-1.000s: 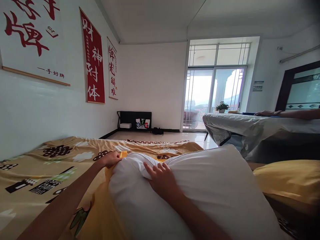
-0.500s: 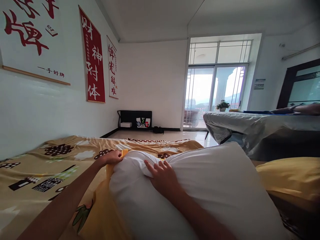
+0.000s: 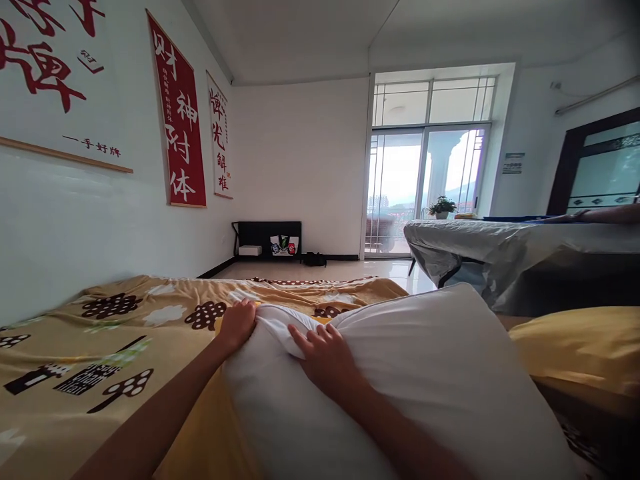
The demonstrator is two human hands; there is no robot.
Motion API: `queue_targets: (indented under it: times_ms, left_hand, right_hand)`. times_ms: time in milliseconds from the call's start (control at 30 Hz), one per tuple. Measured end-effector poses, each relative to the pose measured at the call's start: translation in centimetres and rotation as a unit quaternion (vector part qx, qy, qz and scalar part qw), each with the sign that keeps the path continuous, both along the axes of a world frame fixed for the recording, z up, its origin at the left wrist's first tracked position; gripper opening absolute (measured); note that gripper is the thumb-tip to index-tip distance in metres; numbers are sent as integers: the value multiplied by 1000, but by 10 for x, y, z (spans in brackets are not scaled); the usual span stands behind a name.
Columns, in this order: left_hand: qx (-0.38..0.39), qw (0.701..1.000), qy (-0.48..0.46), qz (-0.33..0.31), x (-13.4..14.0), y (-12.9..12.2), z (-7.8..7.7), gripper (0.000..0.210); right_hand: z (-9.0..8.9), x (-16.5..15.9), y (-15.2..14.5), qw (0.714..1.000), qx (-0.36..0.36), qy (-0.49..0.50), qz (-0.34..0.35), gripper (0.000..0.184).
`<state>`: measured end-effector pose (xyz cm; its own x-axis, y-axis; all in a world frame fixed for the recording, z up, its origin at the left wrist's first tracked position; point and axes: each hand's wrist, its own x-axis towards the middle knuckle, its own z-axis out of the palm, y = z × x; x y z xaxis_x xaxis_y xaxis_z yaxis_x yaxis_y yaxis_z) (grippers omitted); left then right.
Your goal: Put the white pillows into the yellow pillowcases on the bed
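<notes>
A plump white pillow (image 3: pixel 430 373) lies in front of me, creased inward along its far edge. Yellow cloth, looking like a pillowcase (image 3: pixel 215 427), covers its left side and shows at the upper left corner. At that corner my left hand (image 3: pixel 239 327) is closed on the pillowcase edge, right against the pillow. My right hand (image 3: pixel 327 357) grips the pillow's far edge near the crease, its fingers curled over the white fabric and the thumb hidden.
A patterned tan blanket (image 3: pixel 165 333) spreads beneath and to the left. On the right lies another yellow pillow (image 3: pixel 580 347). Beyond it stands a plastic-covered table (image 3: pixel 450 237) with a potted plant (image 3: pixel 442 207) and another person's arm (image 3: pixel 600 215). A black rack (image 3: pixel 265 235) stands by the far wall.
My left hand has shifted slightly right and closer against the pillow's corner, covering more of the yellow edge. My right hand keeps its place on the pillow. The view has turned slightly right.
</notes>
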<state>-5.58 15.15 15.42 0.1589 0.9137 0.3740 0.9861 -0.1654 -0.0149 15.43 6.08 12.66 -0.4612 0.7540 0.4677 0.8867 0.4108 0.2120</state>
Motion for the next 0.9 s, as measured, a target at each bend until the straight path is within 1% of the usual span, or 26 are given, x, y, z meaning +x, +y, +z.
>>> queue_targets:
  times_ms: [67, 167, 267, 333, 533, 700, 800, 900]
  left_hand:
    - [6, 1000, -8, 7, -2, 3, -1, 30]
    - [-3, 999, -20, 27, -12, 9, 1, 30]
    - [-23, 998, -24, 47, -24, 11, 5, 36]
    - [-35, 998, -20, 43, -29, 10, 6, 37]
    - [-79, 997, 20, -5, -33, 4, 8, 31]
    - [-105, 993, 42, -26, -36, 8, 8, 23]
    - [-101, 994, 28, -24, -36, 12, 7, 24]
    - [-79, 997, 5, 9, -32, 16, 1, 24]
  right_hand:
    - [-1, 1, 1, 1000, -6, 3, -3, 50]
    - [-1, 0, 4, 1000, -12, 7, -7, 53]
    - [-2, 0, 6, 1000, -13, 14, -13, 53]
    - [-2, 1, 8, 1000, -16, 17, -16, 53]
    - [-5, 1, 13, 999, -19, 18, -18, 55]
    - [-4, 2, 12, 999, -17, 18, -19, 56]
    - [-3, 4, 11, 1000, -22, 16, -13, 57]
    - [-3, 5, 12, 999, -31, 19, -5, 56]
